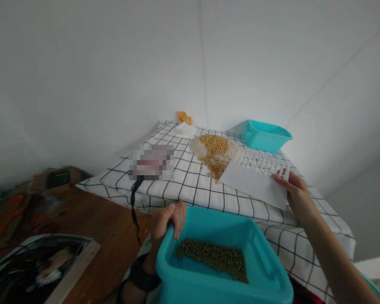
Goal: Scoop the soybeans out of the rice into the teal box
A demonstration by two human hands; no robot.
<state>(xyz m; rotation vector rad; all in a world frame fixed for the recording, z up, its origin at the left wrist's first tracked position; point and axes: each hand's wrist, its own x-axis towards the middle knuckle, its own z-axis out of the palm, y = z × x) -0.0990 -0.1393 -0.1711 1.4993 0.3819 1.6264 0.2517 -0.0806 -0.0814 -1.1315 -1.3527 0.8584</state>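
My left hand is closed over the left rim of a turquoise basin. Small green beans, looking like mung beans, lie in the bottom of that basin. On the right, my right hand grips a flat white board by its right end, with a row of slots along its far edge. The board is tilted over the checked tablecloth. Its left end reaches a pile of yellow soybeans, with pale rice-like grains spread around them.
Another turquoise basin stands at the table's far right, by the wall. An orange cloth and a white folded item lie at the back. A blurred-out object trails a black strap. A framed mirror-like panel is at lower left.
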